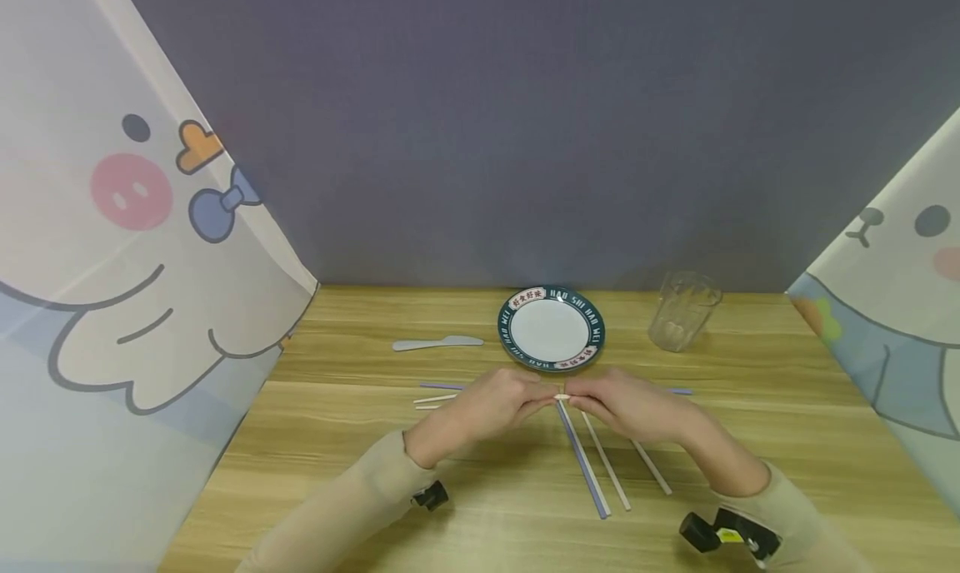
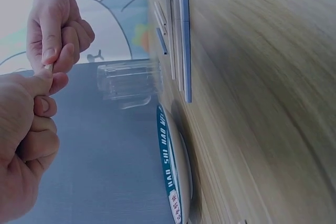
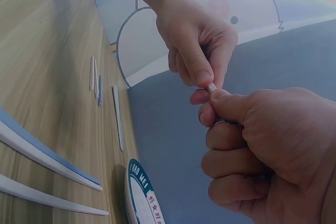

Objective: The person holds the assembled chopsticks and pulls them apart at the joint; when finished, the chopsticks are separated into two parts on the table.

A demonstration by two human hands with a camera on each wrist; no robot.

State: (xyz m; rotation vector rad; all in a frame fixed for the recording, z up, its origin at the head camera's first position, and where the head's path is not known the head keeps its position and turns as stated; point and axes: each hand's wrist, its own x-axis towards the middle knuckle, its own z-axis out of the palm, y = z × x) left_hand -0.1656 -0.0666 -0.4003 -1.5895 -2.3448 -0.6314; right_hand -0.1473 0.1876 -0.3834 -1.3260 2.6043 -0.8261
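Note:
My left hand (image 1: 491, 402) and right hand (image 1: 630, 402) meet above the table, fingertips close together. Thumb and fingers of each hand pinch a small whitish piece (image 3: 211, 87) between them; most of it is hidden, so I cannot tell its kind. Below the hands lie a blue stick (image 1: 581, 465) and white sticks (image 1: 609, 466) like chopsticks, slanting towards me. Another white stick (image 1: 652, 468) lies under the right forearm. More thin sticks (image 1: 438, 386) show by the left hand, and a blue end (image 1: 681, 391) shows beyond the right.
A round plate with a green lettered rim (image 1: 506, 327) sits behind the hands. To its left lies a pale knife (image 1: 438, 343); to its right stands a clear glass mug (image 1: 684, 313). A grey panel (image 1: 480, 140) rises at the wooden table's (image 1: 360, 306) back edge, with cartoon-printed sheets either side.

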